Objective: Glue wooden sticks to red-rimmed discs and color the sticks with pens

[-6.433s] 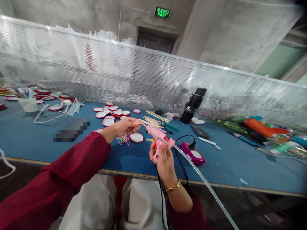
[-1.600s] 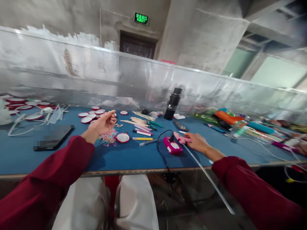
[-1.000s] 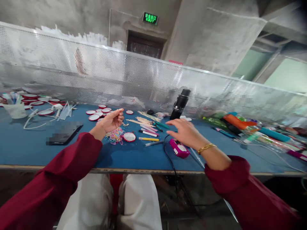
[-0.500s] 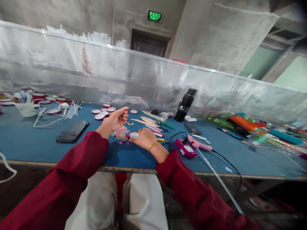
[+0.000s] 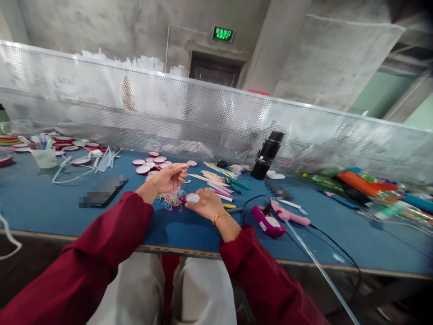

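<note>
Both hands work over the near middle of the blue table (image 5: 50,198), seen from the head camera, with dark red sleeves running back to the person. The left hand (image 5: 167,177) is raised a little off the surface, its fingers curled in and the thumb pressed to the forefinger. Whatever is pinched there is too small to make out. The right hand (image 5: 204,204) lies low on the table with a gold bracelet at the wrist. Its bent fingers touch the right edge of 1 round disc (image 5: 192,197), white with a red rim, which lies flat on the table. Whether the hand grips the disc or only rests on it cannot be told.

Just left of the disc, under the left hand, is a heap of coloured rubber bands (image 5: 172,199). Behind the hands lie a loose row of thin wooden sticks (image 5: 209,174) and some markers (image 5: 221,192). A cluster of further red-rimmed discs (image 5: 149,164) sits further back and to the left.

To the right of the right hand, a magenta device (image 5: 269,222) with a black cable lies near the table edge. A pink glue gun (image 5: 291,215) lies on its side just beside it, its clear glue stick (image 5: 321,271) trailing over the edge. A black flask (image 5: 267,155) stands tilted near the perforated metal screen (image 5: 203,117) at the back. At far left is a white cup (image 5: 45,158).
</note>
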Demonstrator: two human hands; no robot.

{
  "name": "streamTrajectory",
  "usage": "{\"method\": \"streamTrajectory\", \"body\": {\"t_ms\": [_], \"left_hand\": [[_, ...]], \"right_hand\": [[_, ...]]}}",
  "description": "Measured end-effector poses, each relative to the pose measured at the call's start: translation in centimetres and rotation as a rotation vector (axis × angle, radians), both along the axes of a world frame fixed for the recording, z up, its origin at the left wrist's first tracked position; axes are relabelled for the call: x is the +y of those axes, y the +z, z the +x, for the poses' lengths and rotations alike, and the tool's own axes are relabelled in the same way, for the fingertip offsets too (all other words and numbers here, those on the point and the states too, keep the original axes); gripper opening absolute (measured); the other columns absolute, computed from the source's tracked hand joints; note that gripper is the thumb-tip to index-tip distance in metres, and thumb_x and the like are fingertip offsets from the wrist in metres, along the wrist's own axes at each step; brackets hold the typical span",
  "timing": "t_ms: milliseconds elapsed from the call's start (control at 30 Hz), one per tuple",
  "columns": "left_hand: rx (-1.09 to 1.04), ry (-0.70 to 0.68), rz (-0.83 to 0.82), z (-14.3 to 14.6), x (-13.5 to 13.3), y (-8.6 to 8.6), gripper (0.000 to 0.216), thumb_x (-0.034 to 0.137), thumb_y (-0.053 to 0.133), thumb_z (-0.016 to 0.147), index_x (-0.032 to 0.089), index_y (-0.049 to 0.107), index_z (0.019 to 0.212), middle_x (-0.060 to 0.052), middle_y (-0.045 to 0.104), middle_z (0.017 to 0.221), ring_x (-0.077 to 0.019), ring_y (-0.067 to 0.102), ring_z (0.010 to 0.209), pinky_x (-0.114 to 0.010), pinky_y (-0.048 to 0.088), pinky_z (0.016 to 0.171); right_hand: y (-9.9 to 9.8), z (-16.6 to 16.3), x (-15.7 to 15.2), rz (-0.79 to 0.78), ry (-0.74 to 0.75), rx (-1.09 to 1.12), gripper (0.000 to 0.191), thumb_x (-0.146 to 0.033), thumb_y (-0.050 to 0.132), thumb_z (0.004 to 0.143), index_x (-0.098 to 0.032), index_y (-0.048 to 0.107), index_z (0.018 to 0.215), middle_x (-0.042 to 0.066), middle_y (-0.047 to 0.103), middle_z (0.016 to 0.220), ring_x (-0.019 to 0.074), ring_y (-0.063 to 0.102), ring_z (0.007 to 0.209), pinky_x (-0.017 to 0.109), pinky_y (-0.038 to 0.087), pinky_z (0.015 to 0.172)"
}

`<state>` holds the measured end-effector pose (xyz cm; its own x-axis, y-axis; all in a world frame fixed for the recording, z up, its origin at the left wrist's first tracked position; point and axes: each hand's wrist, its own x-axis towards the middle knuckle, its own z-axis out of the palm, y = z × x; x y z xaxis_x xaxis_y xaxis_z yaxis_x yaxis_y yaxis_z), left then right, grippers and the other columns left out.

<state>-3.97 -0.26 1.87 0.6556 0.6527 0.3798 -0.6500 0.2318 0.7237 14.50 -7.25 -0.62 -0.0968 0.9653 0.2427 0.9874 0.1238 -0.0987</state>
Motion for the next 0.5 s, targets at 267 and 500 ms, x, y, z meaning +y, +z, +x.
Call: {"method": "streamTrajectory", "body": {"t_ms": [267,500], "left_hand": [[0.145,0.013,0.055,0.3,0.0,-0.1,0.025,0.022,0.076,0.074,0.009,0.065,0.093,0.000,0.050,0.071,-0.0060,0.051,0.063,-0.015,0.045,0.056],[0.230,-0.032,0.107,0.7,-0.9,0.1,0.027,0.026,0.080,0.068,0.008,0.068,0.085,-0.001,0.052,0.069,-0.0063,0.052,0.063,-0.016,0.045,0.056]], "right_hand": [[0.7,3.2,-4.2,0.593,0.301,0.391,0.051,-0.039,0.068,0.076,-0.021,0.050,0.120,0.012,0.059,0.121,0.0283,0.053,0.115,0.046,0.044,0.097],[0.0,3.0,-7.0,0.746,0.512,0.367,0.060,-0.034,0.072,0.073,-0.023,0.044,0.125,0.011,0.057,0.127,0.0293,0.052,0.120,0.053,0.041,0.103]]}}
